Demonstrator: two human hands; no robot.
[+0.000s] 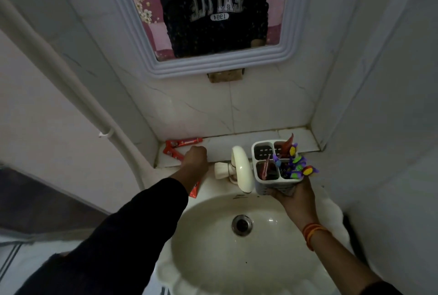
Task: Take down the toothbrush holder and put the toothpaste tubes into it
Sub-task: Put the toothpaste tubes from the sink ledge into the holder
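Note:
My right hand point(295, 196) holds a white four-compartment toothbrush holder point(272, 177) from below, over the right side of the sink. Colourful toothbrushes point(298, 166) fill its right compartments, and red toothpaste tubes stick up from two others. My left hand point(194, 158) is closed at the tiled ledge, gripping a red toothpaste tube point(195, 189) whose end hangs down under my wrist. Two more red tubes point(176, 146) lie on the ledge at the far left, just beyond my knuckles.
A cream sink point(213, 259) with a drain point(241, 224) lies below. A white tap point(241, 169) stands between my hands. A framed mirror point(213, 64) hangs on the tiled wall above the ledge point(220, 146). A white pipe point(71, 86) runs down the left wall.

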